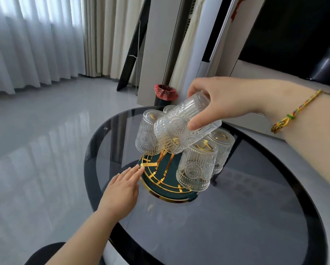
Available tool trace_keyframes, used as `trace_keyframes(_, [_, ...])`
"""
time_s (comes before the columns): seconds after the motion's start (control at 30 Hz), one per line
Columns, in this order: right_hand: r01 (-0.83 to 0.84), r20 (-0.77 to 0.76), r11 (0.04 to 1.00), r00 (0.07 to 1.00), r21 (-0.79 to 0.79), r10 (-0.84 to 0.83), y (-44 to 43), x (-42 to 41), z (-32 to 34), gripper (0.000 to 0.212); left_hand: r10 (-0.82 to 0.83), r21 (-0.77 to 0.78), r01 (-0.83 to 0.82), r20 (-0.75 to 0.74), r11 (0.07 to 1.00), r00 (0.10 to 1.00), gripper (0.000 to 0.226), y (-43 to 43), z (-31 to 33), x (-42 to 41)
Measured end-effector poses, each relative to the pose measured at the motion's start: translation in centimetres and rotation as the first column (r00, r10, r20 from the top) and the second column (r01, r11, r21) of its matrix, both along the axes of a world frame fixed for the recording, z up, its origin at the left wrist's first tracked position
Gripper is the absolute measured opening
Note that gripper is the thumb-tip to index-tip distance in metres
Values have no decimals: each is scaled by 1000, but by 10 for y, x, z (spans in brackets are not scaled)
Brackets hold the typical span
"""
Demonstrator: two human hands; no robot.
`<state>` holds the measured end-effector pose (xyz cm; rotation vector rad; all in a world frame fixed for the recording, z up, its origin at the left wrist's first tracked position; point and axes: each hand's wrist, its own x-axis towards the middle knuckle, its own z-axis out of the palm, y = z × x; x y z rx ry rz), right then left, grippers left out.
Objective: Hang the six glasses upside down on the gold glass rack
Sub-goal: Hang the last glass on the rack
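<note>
The gold glass rack (161, 180), with its dark green round base and gold wire frame, stands on the round dark glass bench (227, 222). Left of the rack, the left hand (120, 190) lies flat and spread, holding nothing, its fingers (135, 170) touching the rack's gold rim. At the rack's left side one ribbed glass (147, 138) hangs mouth down. Above the rack's middle, the right hand (223, 102) grips a tilted glass (181, 125), thumb on the near wall and the other fingers closed round its base, with its mouth angled down toward the rack's centre. A further glass behind this one is mostly hidden. At the rack's right side hang two more glasses upside down: a near glass (196, 167) and a far glass (221, 148) just behind it. A woven bracelet (294, 113) circles the right wrist. Beyond the rack, on the floor, stands a bin (165, 94) with a red liner.
</note>
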<state>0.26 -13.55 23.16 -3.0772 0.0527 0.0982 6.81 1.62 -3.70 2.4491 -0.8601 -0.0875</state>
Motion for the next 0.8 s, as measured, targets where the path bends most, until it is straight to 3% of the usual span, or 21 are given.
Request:
trace_keyframes(0.33, [-6,-132,991,991,-137,-12,16,30,-26,81,9,-15,-10,-45,1000,999,53,2,3,0])
trace_keyframes(0.8, [-11,-134,999,991,-39,6,12,34,-78,84,33,8,-33,-29,999,999,52,0,2,0])
